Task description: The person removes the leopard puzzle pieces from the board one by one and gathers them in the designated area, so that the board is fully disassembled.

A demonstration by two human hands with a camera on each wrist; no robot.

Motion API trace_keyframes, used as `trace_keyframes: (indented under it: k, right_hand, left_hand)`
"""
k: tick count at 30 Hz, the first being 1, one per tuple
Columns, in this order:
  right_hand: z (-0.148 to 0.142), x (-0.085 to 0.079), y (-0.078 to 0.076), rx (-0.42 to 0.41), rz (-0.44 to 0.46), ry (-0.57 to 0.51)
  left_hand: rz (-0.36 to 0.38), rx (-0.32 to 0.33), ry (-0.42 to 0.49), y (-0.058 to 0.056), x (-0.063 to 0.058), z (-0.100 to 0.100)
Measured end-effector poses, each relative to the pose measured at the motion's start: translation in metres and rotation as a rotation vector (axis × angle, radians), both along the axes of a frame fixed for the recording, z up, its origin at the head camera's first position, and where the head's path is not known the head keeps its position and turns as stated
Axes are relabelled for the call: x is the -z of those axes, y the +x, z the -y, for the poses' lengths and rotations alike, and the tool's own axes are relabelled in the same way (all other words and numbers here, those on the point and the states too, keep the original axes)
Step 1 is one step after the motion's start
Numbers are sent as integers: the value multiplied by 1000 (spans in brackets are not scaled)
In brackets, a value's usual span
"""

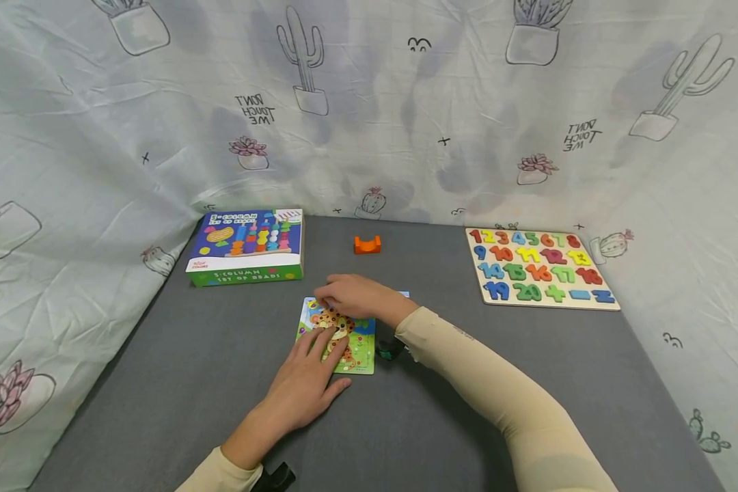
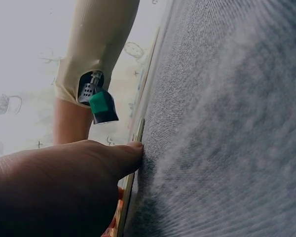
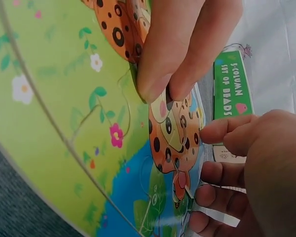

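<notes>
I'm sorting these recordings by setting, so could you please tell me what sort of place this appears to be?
Probably an indoor spot staged for children's puzzles: cactus-print cloth hangs as a backdrop, a colorful number board lies out, and a spotted-animal puzzle is in use.

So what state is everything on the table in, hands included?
Puzzle: flat on the table, partly covered.
Left hand: spread, resting on the puzzle.
Right hand: partly curled, at the puzzle's upper end; grip unclear.
Bead-set box: closed, lying flat.
Orange block: resting, curved side up.
Number board: lying flat, number pieces seated.
</notes>
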State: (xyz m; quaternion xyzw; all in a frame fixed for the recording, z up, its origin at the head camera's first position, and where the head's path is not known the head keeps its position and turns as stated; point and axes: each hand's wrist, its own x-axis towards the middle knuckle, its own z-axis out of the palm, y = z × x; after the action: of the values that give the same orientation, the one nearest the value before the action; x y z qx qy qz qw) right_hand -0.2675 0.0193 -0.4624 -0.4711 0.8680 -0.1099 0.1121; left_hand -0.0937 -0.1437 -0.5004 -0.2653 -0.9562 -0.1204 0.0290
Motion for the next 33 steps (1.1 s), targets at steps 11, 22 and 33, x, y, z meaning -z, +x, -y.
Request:
trace_keyframes:
  k: [11,22,33]
  right_hand:
    - [0,-6,1,1,10,-69]
    - [-1,-2,0,-25,-53,-52]
    - [-5,0,-4,-42,-42,-119]
  left_hand:
    - [3,0,-3,0,0,-1]
    - [1,-7,1,0,1,-1]
    - [9,-6,-10,-1,3,-1]
